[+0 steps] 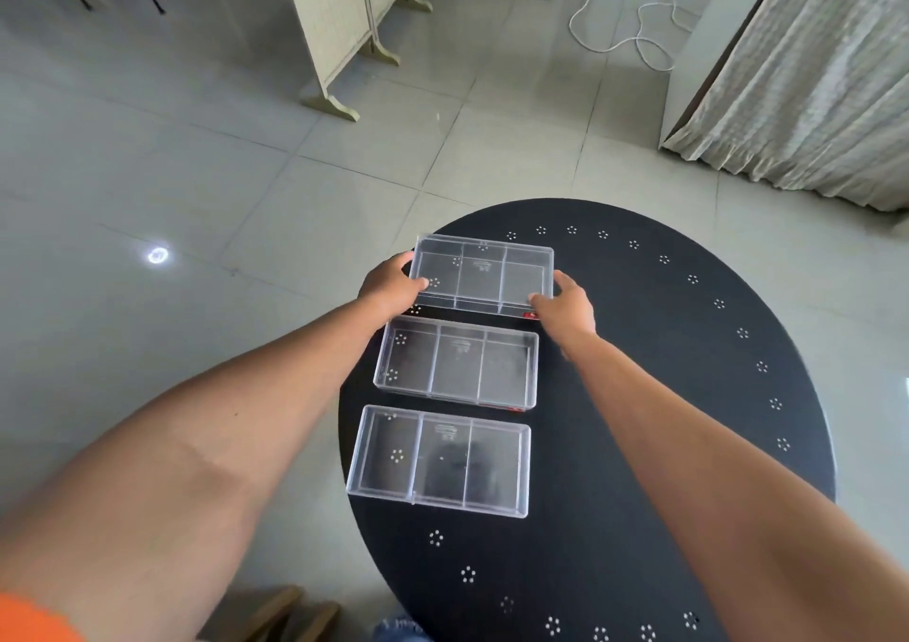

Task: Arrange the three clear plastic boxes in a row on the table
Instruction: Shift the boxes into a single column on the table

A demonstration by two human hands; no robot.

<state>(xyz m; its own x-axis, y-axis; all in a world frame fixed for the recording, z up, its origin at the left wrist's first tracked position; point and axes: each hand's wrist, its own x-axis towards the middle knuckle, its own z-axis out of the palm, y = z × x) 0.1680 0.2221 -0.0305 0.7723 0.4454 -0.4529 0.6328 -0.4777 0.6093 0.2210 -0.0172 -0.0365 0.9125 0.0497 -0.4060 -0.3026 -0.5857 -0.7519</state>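
Note:
Three clear plastic boxes, each split into three compartments, lie in a line running away from me on the left part of a round black table (688,395). The far box (484,272) is gripped at both short ends: my left hand (391,285) holds its left end, my right hand (565,304) its right end. Whether it rests on the table or is slightly lifted I cannot tell. The middle box (457,363) sits just behind it, nearly touching. The near box (440,459) lies closest to me, with a small gap from the middle one.
The table has small white dot clusters around its rim, and its left edge runs close to the boxes. Beyond it on the tiled floor stand a folding screen (344,26), a white cable (620,16) and a curtain (811,75).

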